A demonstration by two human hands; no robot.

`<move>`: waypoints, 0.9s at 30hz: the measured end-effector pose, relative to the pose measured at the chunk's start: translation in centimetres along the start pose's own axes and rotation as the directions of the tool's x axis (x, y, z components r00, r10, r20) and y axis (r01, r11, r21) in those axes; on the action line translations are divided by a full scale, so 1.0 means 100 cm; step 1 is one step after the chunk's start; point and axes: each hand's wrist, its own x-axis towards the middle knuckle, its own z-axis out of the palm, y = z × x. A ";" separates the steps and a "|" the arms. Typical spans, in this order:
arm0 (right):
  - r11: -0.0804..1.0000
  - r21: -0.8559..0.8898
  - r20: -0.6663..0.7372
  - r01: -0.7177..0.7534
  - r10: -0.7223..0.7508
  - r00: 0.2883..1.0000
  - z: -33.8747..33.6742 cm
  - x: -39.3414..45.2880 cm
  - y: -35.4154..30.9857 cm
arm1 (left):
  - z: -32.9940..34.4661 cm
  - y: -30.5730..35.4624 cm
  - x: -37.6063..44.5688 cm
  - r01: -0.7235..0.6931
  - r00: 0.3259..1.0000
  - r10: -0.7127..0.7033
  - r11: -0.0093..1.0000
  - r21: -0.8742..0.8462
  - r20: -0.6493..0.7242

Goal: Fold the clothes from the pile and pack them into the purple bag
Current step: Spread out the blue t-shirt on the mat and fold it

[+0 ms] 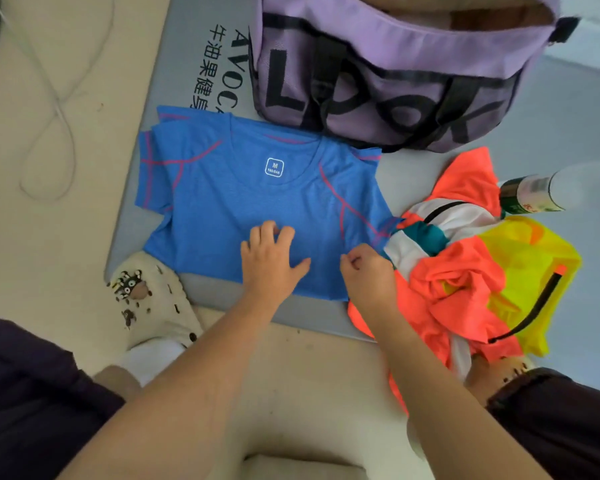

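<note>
Grey mat (551,109) is carrying the blue shirt (222,202), lying spread below the purple bag (395,64); left hand (271,261) is pressing it flat-fingered, right hand (368,271) is pinching its edge beside the pile (465,271).

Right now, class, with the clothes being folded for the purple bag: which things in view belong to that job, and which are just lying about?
Part of the job:
blue T-shirt, under the left hand
pile of bright clothes, beside the right hand
purple bag

Just lying about:
bottle
white cable
cream shoe
grey mat
</note>
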 end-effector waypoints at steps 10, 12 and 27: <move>0.984 0.050 0.025 -0.172 0.171 0.985 0.012 -0.017 0.021 | 0.011 -0.008 -0.019 -0.004 0.994 -0.001 0.999 0.051 0.108; 0.972 0.059 0.021 -0.227 0.226 0.974 0.016 -0.021 0.023 | 0.012 -0.012 -0.021 -0.010 0.993 0.006 0.999 0.037 0.114; 0.814 0.505 0.283 -0.287 0.158 0.946 0.017 -0.055 0.044 | 0.028 -0.031 -0.025 -0.065 0.998 0.065 0.997 -0.038 -0.007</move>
